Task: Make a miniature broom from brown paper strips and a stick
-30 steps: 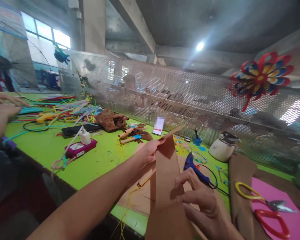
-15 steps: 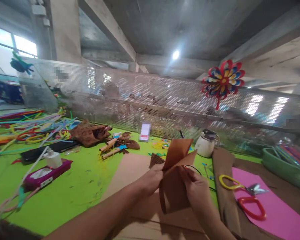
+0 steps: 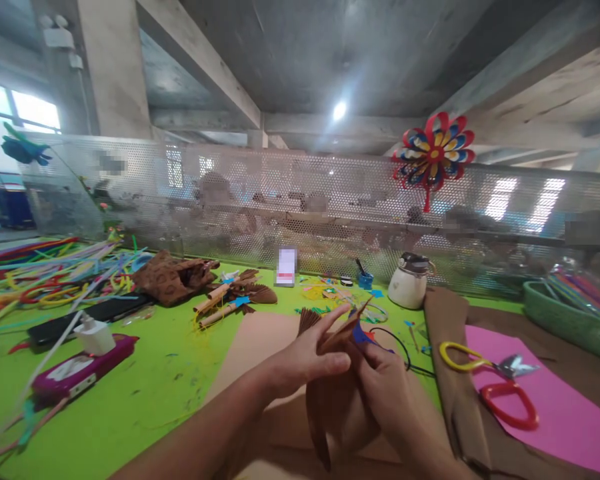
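A folded sheet of brown paper [image 3: 336, 413] is between my two hands, above a larger tan sheet [image 3: 245, 340] on the green table. My left hand [image 3: 300, 360] has it between thumb and stretched fingers at the upper left edge. On the right side, my right hand [image 3: 390, 387] pinches the same paper, its fingertips partly hidden. Behind the paper, beyond my left fingers, a small pleated brown paper fan [image 3: 310, 321] shows. Something blue and red [image 3: 365, 335] peeks out behind my right fingers; I cannot make out what it is.
Scissors [image 3: 503, 367] with yellow and red handles lie on pink paper [image 3: 555, 400] at right. A white jug [image 3: 407, 283] stands behind my right hand. Left are a purple power strip [image 3: 85, 370], coloured strips [image 3: 80, 267] and rolled brown paper pieces [image 3: 223, 313]. A perforated screen [image 3: 280, 180] stands behind.
The paper's upper flaps, raised and spread before, are now lower and pressed together. My left hand has moved onto its upper edge, thumb in front. The view has shifted slightly.
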Motion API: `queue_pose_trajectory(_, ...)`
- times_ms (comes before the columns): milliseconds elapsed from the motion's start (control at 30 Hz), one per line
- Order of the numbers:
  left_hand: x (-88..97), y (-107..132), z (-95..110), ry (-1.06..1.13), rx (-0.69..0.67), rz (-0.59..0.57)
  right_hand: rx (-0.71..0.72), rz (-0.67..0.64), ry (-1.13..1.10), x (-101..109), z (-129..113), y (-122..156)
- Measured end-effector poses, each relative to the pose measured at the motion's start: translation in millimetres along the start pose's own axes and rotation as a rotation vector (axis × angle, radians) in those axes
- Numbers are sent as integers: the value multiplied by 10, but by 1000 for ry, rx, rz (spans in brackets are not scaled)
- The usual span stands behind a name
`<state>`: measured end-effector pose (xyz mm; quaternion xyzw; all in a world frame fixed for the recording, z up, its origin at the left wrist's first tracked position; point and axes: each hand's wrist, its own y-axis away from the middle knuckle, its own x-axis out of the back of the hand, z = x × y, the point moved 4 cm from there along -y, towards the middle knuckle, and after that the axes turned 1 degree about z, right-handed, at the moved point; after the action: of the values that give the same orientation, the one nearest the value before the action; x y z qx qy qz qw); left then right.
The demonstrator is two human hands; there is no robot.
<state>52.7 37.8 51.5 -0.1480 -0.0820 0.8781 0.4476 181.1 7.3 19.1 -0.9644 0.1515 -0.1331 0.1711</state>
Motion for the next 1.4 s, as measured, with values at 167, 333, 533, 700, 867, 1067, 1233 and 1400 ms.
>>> queue_pose_trajectory(167,-13,-17,-60,-120,14,99,14,8,-7,4,44,-21)
queue_pose_trajectory(333,-30,-39,-136,171,124,342,44,10,-42,-9,66,-36)
queue_pose_trajectory(533,-15,-62,-135,325,78,314,72,14,-46,-35,8,8)
queue_pose_trajectory(700,27,-38,-204,357,103,370,78,101,-7,-16,26,32)
queue_pose_trajectory(867,2,-46,-235,387,102,354,88,98,-13,-10,42,28)
queue_pose_trajectory(1067,-12,-53,-256,363,97,349,78,70,-34,-23,37,30)
queue_pose_trajectory(1233,-11,-46,-273,348,105,332,78,53,-38,-29,-20,49)
queue_pose_trajectory(1400,6,-43,-313,361,133,323,79,53,-41,-25,-44,44)
